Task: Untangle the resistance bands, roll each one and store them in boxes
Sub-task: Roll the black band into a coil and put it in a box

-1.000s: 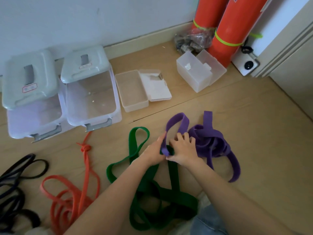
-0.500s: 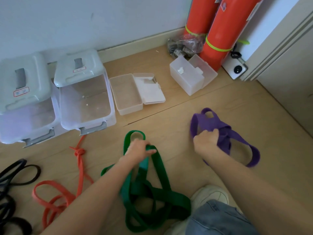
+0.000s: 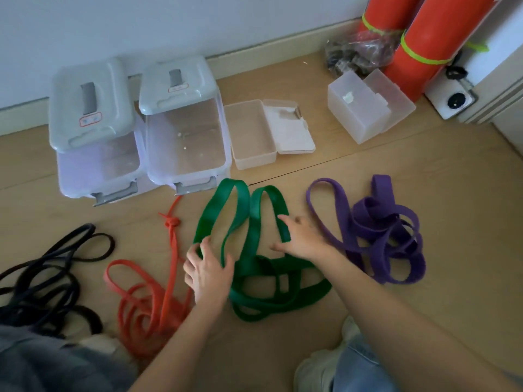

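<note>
The green band (image 3: 240, 210) lies tangled on the wooden floor in the middle, with two loops pointing toward the boxes. My left hand (image 3: 206, 271) rests with spread fingers on its left loop. Fingers straight and spread, my right hand (image 3: 301, 237) touches the end of the right loop. The purple band (image 3: 382, 230) lies loose in a heap to the right of that hand. At the left are an orange band (image 3: 158, 281) with a knot (image 3: 171, 222) and black bands (image 3: 42, 278).
Two large clear bins with grey lids (image 3: 90, 106) (image 3: 178, 86) stand by the wall. Beside them sits a small open box (image 3: 252, 137) with its lid flat, then a frosted box (image 3: 359, 108). Orange cylinders (image 3: 424, 43) stand at the back right. My knees and a shoe (image 3: 317, 369) are at the bottom.
My right hand has let go of the purple band, which now lies on the floor, and moved left onto the green band. The green band is spread into two loops.
</note>
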### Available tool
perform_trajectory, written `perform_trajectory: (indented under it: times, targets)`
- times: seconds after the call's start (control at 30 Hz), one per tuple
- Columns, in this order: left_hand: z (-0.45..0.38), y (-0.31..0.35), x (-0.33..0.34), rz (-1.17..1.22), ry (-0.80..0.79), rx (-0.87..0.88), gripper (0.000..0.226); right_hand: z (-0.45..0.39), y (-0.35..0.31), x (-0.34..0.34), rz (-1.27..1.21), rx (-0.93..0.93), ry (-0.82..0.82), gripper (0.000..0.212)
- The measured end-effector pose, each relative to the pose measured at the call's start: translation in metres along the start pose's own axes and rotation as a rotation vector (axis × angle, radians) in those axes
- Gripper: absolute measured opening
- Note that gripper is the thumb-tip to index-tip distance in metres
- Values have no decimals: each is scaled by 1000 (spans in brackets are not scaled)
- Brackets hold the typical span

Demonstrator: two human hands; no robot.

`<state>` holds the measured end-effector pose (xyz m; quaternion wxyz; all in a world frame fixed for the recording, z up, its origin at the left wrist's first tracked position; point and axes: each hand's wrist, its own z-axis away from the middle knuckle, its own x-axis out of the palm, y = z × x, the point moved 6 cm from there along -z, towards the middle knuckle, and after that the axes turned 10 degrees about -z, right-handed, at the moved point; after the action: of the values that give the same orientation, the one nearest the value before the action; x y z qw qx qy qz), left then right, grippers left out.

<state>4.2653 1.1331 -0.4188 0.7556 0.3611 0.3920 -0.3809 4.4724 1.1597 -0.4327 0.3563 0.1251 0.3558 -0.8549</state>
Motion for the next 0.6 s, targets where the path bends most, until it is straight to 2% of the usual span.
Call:
perform_trajectory:
  times: [0.07, 0.1, 0.13, 0.23, 0.27, 0.3, 0.37, 0.4, 0.47, 0.53, 0.6]
  targets:
    - [12, -27, 19, 72, -184, -100, 67, -6, 2, 30, 54, 67, -17, 88]
    - [15, -30, 27, 102, -242, -56, 64, -7, 3, 40, 71, 79, 8, 84]
    - [17, -27, 32, 124, -275, 23, 59, -7, 3, 46, 60, 71, 24, 73]
    - [23, -6, 45, 120, -428, 250, 49, -1, 7, 44, 10, 51, -6, 14]
    - [26, -1, 47, 114, -477, 282, 49, 2, 11, 42, 30, 69, -35, 8]
    - [26, 0, 46, 109, -489, 271, 49, 6, 14, 40, 42, 92, -67, 11]
    - [18, -11, 36, 104, -431, 165, 52, 17, 14, 37, 61, 138, -95, 32]
    - [15, -21, 29, 98, -399, 122, 52, 23, 8, 34, 88, 131, -50, 39]
    - [10, -37, 14, 77, -340, 106, 46, 35, -13, 23, 199, 75, 173, 39]
    - [5, -53, -9, 113, -196, 88, 35, 43, -50, 22, 276, -70, 346, 34]
    - [1, -72, -33, 155, -27, 33, 27, 45, -86, 43, 217, -191, 259, 30]
